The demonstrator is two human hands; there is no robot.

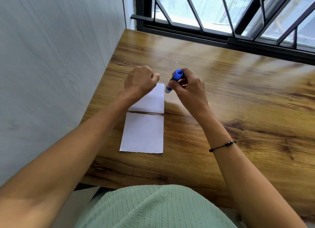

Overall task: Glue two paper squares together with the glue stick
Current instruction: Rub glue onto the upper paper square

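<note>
1. Green ribbed clothing (153,209) fills the nearest edge of the view, with both bare forearms reaching forward over a wooden table (238,108).
2. On the right forearm a thin black bracelet (223,145) is worn, well behind the grip.
3. The glue stick (173,80) is pinched in the right hand (189,89), held tilted above the table, with fingers closed around its white and blue body.
4. Its blue end faces up toward the camera and its white end points down, just above the right edge of the far paper square (151,99).
5. Whether a cap is on or off cannot be told for certain.
6. The left hand (140,80) is curled into a loose fist just left of the glue stick; nothing is seen inside it, and whether it grips anything cannot be told.
7. The far paper square lies flat below and between the two hands, partly covered by the left wrist.
8. The near paper square (143,134) lies flat just behind the far one, toward the body, separated from it by a narrow gap, and is touched by neither hand.
</note>
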